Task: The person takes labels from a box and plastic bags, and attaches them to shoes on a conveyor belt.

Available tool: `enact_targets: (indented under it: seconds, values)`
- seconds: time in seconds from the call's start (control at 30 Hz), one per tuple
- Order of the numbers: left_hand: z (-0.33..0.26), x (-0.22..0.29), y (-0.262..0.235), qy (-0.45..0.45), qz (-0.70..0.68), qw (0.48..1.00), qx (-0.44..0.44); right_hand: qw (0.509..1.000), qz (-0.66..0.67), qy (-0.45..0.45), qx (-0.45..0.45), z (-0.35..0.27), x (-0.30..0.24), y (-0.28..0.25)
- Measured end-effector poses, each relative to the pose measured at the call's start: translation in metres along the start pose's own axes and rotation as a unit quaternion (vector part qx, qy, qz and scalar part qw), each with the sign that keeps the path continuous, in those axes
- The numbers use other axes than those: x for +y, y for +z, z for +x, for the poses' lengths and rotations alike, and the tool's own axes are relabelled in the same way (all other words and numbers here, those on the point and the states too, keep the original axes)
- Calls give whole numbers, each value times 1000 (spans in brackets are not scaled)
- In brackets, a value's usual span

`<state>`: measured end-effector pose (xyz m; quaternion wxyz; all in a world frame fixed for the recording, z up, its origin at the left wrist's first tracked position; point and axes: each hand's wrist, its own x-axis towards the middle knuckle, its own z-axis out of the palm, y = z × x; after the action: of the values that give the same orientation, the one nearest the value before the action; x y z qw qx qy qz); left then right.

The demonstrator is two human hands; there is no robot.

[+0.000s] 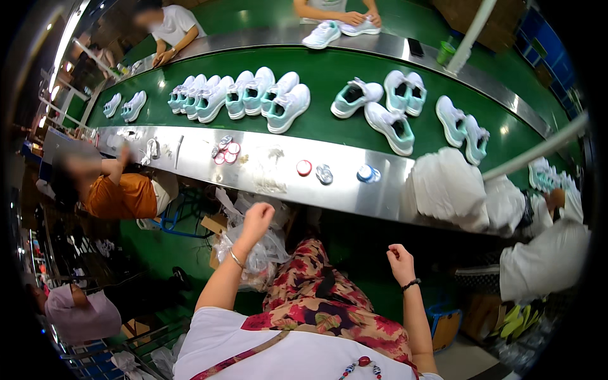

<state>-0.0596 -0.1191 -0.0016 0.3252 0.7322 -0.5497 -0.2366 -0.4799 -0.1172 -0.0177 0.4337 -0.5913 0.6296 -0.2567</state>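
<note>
My left hand (256, 218) is raised in a loose fist just below the steel table edge (266, 168), holding nothing that I can see. My right hand (400, 259) hangs lower, over my lap, fingers curled shut and empty. Both hands are apart from the table. On the green conveyor belt (329, 120) beyond the steel ledge lie several white and mint sneakers (288, 104), most in a tight row at the left, others loose at the right (389, 123). Small round caps (304, 167) and a small bottle (365, 173) lie on the steel ledge nearest my hands.
A stack of white paper (449, 187) sits on the ledge at right. A clear plastic bag (256, 253) hangs under the table by my left arm. A person in orange (123, 193) sits at left, a person in white (544, 253) at right, others across the belt.
</note>
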Motion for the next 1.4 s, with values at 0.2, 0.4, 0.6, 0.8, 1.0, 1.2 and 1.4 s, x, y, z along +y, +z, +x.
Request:
enact_targets:
  seconds: [0.2,0.4,0.6,0.8,1.0,1.2,1.4]
  values:
    - [191,-48,-43,106,136,981,91,993,-92,-27,-72,102,-54,18]
    - [340,-88,-63,67,222,971,64,966,-227,-127,-10,258,-141,-8]
    - [429,-101,-24,-14,280,960,-15,918,-354,-151,97,432,-137,-79]
    - [434,-83,-19,14,407,913,41,898,-402,-25,174,553,-78,-60]
    - [405,43,58,191,254,948,19,895,-393,36,208,571,-61,-49]
    - [412,128,164,279,205,925,-159,908,-409,-14,95,516,-12,-161]
    - [413,118,213,270,286,898,-195,839,-480,201,158,501,75,-302]
